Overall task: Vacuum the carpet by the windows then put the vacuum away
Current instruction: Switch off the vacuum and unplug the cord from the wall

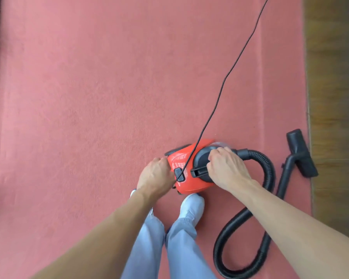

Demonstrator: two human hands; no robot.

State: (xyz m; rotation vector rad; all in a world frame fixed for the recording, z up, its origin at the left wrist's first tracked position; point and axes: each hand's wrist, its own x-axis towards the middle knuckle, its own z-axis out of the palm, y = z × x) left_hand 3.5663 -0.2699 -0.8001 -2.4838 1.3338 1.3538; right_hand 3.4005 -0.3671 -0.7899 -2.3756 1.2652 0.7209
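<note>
Vacuum: the red canister vacuum [189, 186] sits on the pink carpet [89, 97], just right of the frame's middle, in front of the person's shoe [192, 204].
Right hand: the right hand [227, 168] has its grip curled round the vacuum's black top handle.
Left hand: the left hand [154, 174] lies against the vacuum's left rear side; its grip is hidden, so I cannot tell its state.
Cord: the black cord [222, 85] runs from the vacuum's rear to the upper right.
Hose: the black hose [269, 174] loops toward the lower right.
Floor head: the floor head [301, 154] lies at the carpet's right edge, beside the wooden floor [334, 77].
</note>
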